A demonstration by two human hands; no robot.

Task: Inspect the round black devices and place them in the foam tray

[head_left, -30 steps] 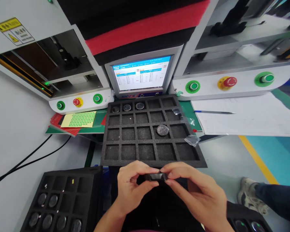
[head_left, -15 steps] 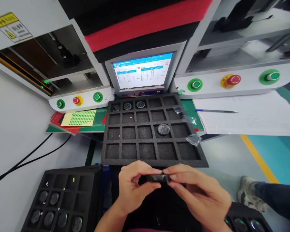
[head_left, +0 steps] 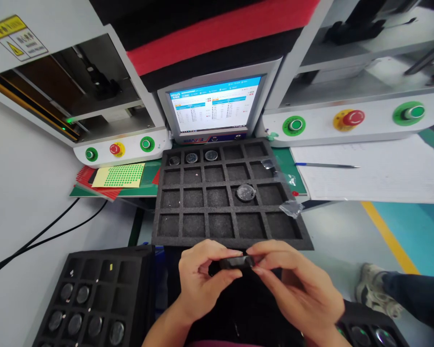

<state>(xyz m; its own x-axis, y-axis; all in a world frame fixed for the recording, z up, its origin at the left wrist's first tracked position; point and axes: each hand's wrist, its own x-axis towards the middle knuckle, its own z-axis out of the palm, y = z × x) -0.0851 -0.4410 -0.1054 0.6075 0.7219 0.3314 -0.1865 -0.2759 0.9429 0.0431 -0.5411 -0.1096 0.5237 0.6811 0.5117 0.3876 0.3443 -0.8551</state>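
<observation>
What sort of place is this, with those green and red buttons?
Probably a factory workstation: there's a screen, a red push button on a machine panel, and a black foam tray holding round parts.

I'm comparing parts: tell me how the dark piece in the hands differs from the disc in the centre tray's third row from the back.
Pose: the held dark piece is seen edge-on, while the disc shows its round face.
Support: the left hand grips the held dark piece, with the right hand at its other end; the disc rests on the centre tray.
View: the hands partly cover the held dark piece, but not the disc.
Both look dark.
</observation>
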